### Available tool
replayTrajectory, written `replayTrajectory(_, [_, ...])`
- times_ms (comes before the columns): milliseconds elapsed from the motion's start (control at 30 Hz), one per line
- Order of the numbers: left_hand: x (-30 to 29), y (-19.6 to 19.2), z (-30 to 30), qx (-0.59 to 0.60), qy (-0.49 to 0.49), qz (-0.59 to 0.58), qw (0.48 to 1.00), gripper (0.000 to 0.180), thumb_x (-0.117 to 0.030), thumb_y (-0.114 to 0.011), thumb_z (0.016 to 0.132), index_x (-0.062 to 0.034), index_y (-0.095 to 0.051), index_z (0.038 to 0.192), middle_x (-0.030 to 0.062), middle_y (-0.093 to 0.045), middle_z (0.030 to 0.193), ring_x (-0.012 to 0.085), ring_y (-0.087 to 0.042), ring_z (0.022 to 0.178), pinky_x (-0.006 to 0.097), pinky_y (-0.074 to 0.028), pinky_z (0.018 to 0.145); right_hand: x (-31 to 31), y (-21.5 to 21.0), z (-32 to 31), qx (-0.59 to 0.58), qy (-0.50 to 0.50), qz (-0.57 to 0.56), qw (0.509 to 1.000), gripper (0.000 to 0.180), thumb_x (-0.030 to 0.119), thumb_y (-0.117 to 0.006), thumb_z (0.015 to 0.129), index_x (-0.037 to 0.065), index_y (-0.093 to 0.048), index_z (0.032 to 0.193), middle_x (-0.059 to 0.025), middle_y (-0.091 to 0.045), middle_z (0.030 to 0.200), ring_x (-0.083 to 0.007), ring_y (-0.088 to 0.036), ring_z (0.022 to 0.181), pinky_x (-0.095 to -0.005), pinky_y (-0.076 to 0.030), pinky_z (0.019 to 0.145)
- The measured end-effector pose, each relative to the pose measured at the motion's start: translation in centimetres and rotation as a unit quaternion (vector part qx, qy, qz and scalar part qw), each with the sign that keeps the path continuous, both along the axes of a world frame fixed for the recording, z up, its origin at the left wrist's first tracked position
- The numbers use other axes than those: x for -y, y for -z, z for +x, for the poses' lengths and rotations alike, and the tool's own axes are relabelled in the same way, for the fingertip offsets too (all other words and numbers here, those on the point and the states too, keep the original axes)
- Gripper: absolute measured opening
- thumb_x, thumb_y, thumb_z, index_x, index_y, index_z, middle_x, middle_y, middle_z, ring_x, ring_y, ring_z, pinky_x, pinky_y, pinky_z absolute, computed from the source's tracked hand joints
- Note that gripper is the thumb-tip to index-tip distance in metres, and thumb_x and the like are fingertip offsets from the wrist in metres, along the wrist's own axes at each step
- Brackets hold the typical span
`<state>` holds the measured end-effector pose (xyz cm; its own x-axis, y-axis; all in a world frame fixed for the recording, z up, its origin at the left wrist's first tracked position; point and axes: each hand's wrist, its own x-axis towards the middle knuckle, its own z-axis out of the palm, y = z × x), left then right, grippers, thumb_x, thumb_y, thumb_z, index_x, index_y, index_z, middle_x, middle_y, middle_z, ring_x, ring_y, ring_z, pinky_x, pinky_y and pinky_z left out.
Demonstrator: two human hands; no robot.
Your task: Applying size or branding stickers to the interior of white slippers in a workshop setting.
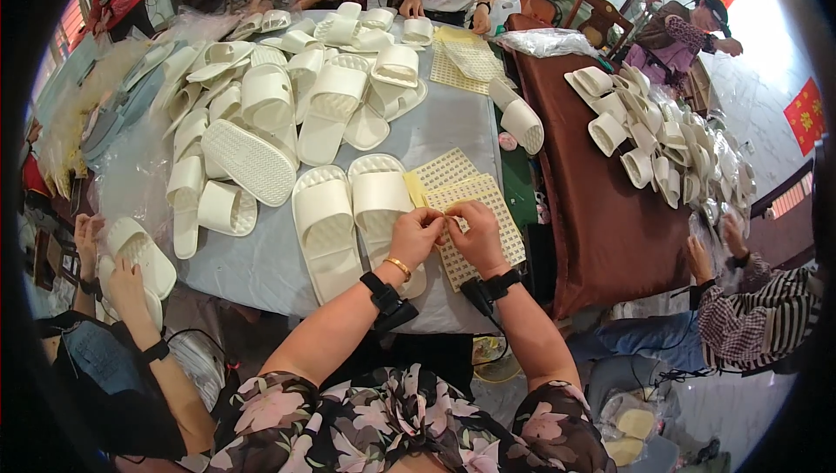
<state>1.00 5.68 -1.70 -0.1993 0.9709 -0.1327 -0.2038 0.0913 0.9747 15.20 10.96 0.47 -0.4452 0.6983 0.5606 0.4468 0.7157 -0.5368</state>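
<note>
My left hand (416, 238) and my right hand (476, 236) meet over yellow sheets of small printed stickers (498, 227). Both are closed in a pinch, fingertips nearly touching; whatever lies between them is too small to make out. A second sticker sheet (447, 165) shows just beyond. Left of the sheets, a pair of white slides lies side by side, soles down: the left slide (327, 227) shows almost whole, while my left hand and wrist cover part of the right slide (380, 203).
A big heap of white slides (335, 85) fills the table's far left. More sticker sheets (466, 59) lie at the far edge. On the brown table (601, 220) to the right sits another slide pile (670, 138). Co-workers surround both tables; one at left holds slides (139, 255).
</note>
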Motion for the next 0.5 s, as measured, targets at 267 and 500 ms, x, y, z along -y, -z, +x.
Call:
replayTrajectory(267, [0.1,0.9,-0.2,-0.056,0.007,0.045,0.997,0.017,-0.012,-0.065,0.09,0.0026,-0.071,0.096,0.0045,-0.069,0.073,0.0085,-0.065,0.062,0.022,-0.048,0.052,0.2,-0.3,-0.1,0.066,0.007,0.081,0.995,0.012,0.003,-0.07,0.07,0.007,-0.063,0.08,-0.006,-0.065,0.087,-0.0268,-0.062,0.085,-0.0392,-0.046,0.076])
replayTrajectory(500, [0.3,1.2,0.3,-0.062,0.002,0.055,0.997,0.018,-0.011,-0.067,0.089,0.0049,-0.07,0.097,0.0062,-0.07,0.075,0.0097,-0.065,0.063,0.023,-0.051,0.056,0.4,-0.3,-0.1,0.079,0.026,0.119,0.989,0.01,0.004,-0.067,0.069,0.008,-0.062,0.077,-0.0042,-0.066,0.086,-0.0242,-0.062,0.085,-0.0377,-0.046,0.077])
